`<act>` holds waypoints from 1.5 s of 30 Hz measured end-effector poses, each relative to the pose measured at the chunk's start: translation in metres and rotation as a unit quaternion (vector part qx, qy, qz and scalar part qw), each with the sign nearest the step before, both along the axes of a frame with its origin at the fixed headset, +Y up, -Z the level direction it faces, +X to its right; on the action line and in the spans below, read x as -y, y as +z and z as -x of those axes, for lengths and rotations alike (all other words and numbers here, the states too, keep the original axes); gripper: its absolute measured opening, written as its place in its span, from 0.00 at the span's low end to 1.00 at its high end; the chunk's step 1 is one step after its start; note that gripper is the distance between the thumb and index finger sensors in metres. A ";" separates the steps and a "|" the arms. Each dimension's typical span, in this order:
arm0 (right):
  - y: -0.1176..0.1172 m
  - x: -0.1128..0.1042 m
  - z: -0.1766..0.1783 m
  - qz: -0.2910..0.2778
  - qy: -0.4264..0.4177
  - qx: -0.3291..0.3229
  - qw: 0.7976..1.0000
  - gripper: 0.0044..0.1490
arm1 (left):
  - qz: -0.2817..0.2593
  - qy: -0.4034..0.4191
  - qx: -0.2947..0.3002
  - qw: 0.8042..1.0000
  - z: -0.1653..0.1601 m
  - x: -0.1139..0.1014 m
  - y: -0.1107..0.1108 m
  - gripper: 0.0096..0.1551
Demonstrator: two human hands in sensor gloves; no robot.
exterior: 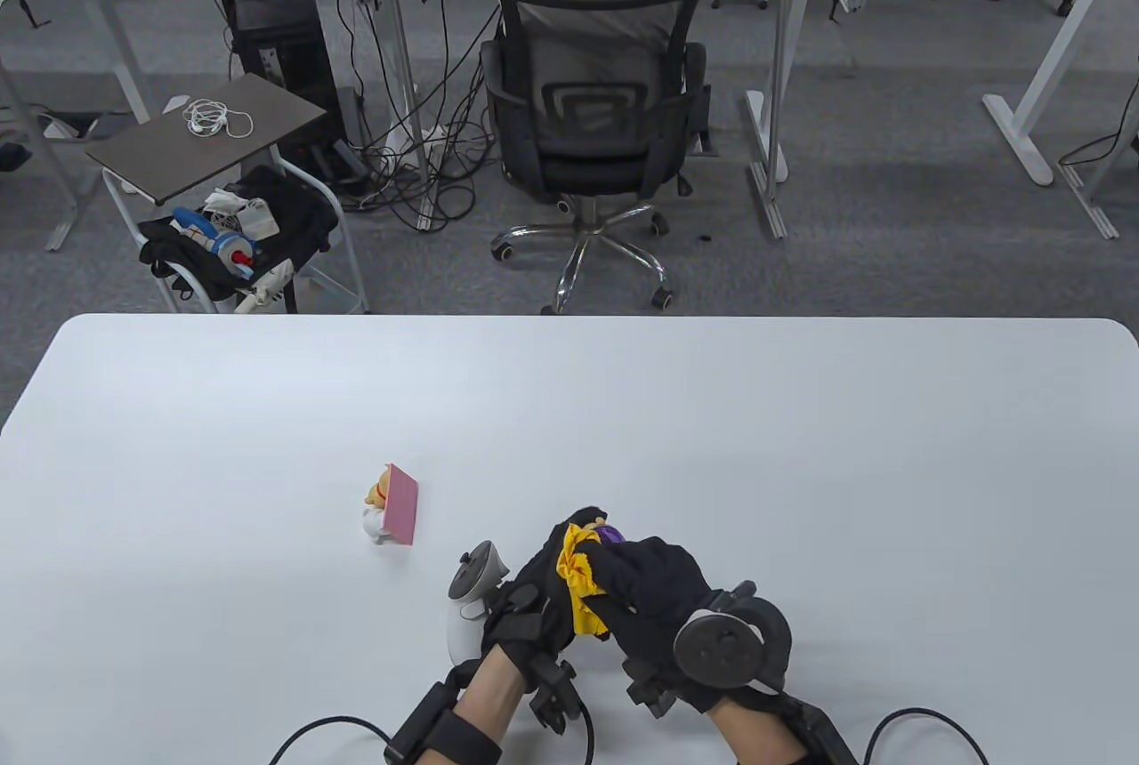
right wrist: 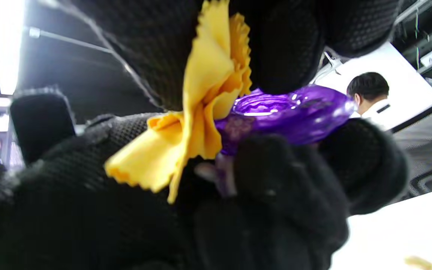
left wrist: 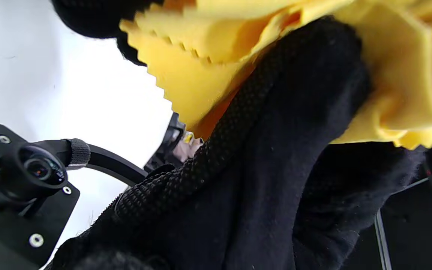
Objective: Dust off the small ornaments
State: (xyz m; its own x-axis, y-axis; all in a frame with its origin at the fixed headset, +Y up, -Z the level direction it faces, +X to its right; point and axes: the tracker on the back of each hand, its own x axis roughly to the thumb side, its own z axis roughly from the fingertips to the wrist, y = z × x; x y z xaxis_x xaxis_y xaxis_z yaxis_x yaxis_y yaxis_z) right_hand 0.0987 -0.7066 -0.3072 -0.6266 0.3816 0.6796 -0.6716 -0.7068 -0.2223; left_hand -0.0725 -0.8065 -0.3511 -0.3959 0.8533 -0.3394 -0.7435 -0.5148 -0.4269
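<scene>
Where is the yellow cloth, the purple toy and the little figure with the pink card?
yellow cloth [exterior: 580, 589], table view, on its bunched middle between the hands.
purple toy [right wrist: 294, 116], right wrist view, on its shiny base.
little figure [exterior: 377, 509], table view, on its body beside the pink card.

Yellow cloth [exterior: 578, 587], purple ornament [right wrist: 287, 116], black-gloved hands [exterior: 641, 596], pink-backed figurine [exterior: 391, 505], white table [exterior: 801, 445].

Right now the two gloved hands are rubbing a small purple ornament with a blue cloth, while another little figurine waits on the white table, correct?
Not quite: the cloth is yellow, not blue. The right wrist view shows the yellow zigzag-edged cloth bunched against the glossy purple ornament, held between the left hand and right hand. The small figurine with the pink panel does wait on the white table.
</scene>
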 end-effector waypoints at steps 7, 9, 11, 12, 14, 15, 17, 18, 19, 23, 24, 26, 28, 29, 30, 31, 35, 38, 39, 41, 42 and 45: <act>-0.018 0.007 -0.025 0.039 -0.026 0.072 0.996 0.31 | -0.005 0.012 -0.008 1.000 0.005 -0.001 -0.001 0.34; -0.016 0.005 -0.024 0.033 -0.026 0.067 0.997 0.31 | 0.005 0.038 -0.010 0.999 0.007 0.000 -0.002 0.35; -0.010 0.002 -0.016 0.032 -0.047 0.030 0.998 0.32 | 0.007 0.017 -0.016 1.000 0.009 0.001 -0.001 0.35; -0.007 0.002 -0.010 0.031 -0.046 0.013 0.998 0.32 | 0.007 -0.004 -0.014 1.000 0.009 0.001 -0.001 0.35; -0.002 0.004 -0.001 0.013 -0.004 0.009 1.000 0.33 | 0.007 -0.009 -0.002 1.000 0.004 0.002 0.000 0.35; -0.002 0.006 0.000 0.007 0.010 0.019 1.000 0.32 | 0.010 -0.001 0.003 1.000 0.003 0.003 0.000 0.35; -0.008 0.008 -0.006 0.011 0.011 0.044 0.999 0.31 | 0.018 0.024 0.003 1.000 0.002 0.005 0.001 0.35; -0.011 0.009 -0.011 0.017 0.014 0.062 0.998 0.31 | 0.017 0.031 0.006 0.999 0.003 0.004 0.001 0.35; -0.015 0.010 -0.016 0.026 0.004 0.060 0.998 0.31 | 0.016 0.013 -0.003 1.000 0.005 0.002 0.001 0.34; -0.021 0.010 -0.026 0.047 -0.005 0.088 0.995 0.32 | -0.014 0.006 -0.008 1.000 0.012 -0.003 -0.004 0.34; -0.023 0.011 -0.027 0.072 -0.045 0.069 0.994 0.32 | -0.022 0.010 -0.008 1.000 0.013 -0.005 -0.004 0.34; -0.026 0.015 -0.026 0.149 -0.122 0.035 0.981 0.32 | -0.056 -0.029 -0.026 0.998 0.015 -0.010 -0.005 0.35; -0.027 0.021 -0.026 0.192 -0.150 0.027 0.969 0.33 | -0.094 -0.071 -0.035 0.992 0.016 -0.015 -0.004 0.35; -0.028 0.022 -0.027 0.193 -0.157 0.032 0.968 0.33 | -0.101 -0.077 -0.042 0.991 0.017 -0.017 -0.004 0.36; -0.029 0.023 -0.028 0.193 -0.163 0.034 0.967 0.33 | -0.100 -0.071 -0.055 0.991 0.018 -0.017 -0.003 0.34; -0.030 0.024 -0.030 0.194 -0.170 0.035 0.965 0.33 | -0.088 -0.045 -0.066 0.993 0.018 -0.015 -0.002 0.33; -0.027 0.022 -0.027 0.199 -0.197 0.012 0.960 0.33 | -0.041 -0.014 -0.079 0.996 0.018 -0.005 -0.002 0.32; -0.024 0.020 -0.025 0.192 -0.202 0.007 0.960 0.33 | -0.016 0.014 -0.042 0.999 0.014 0.001 -0.004 0.39; -0.024 0.019 -0.025 0.193 -0.201 0.006 0.960 0.33 | -0.002 0.020 -0.021 1.000 0.013 0.003 -0.004 0.41; -0.024 0.020 -0.024 0.190 -0.191 0.010 0.963 0.33 | -0.004 0.013 0.008 1.000 0.008 0.005 -0.003 0.45; -0.025 0.020 -0.024 0.190 -0.182 0.009 0.965 0.33 | -0.006 0.008 0.023 1.000 0.007 0.005 -0.002 0.47; -0.026 0.018 -0.025 0.182 -0.156 0.016 0.971 0.33 | -0.010 0.035 0.018 0.999 0.005 0.007 -0.003 0.45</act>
